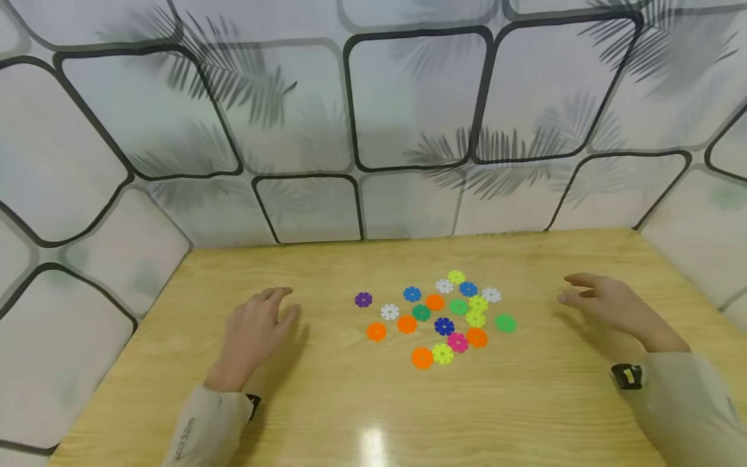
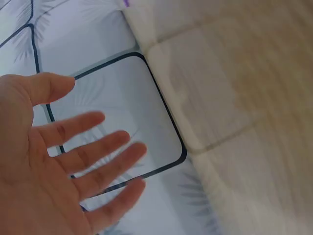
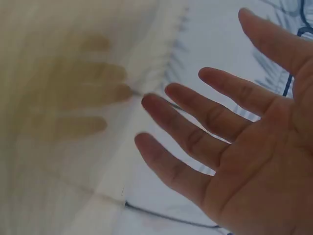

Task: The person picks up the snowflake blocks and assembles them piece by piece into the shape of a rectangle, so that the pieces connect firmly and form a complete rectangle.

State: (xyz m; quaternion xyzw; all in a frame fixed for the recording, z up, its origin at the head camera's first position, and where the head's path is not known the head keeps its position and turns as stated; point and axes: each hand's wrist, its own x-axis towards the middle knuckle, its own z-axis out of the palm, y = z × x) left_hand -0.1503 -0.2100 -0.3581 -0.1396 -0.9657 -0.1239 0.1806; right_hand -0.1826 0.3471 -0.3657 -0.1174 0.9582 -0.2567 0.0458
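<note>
20 (approx.) notched discs (image 1: pixel 444 326), asst. colours, flat abt. ctr. of wood-grain table (image 1: pixel 327 408) | purple disc (image 1: pixel 364 299): nearest table's L edge | L hand (image 1: pixel 251 338): above table's L side, grip free, fingers spread | R hand (image 1: pixel 621 312): above table's R side, grip likewise free | leaf-print wall (image 1: pixel 408 104): behind table

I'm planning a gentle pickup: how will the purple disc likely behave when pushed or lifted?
The purple disc looks thin and small, so it's probably light. Lying flat on the glossy table, it would likely slide rather than roll or tip.
</note>
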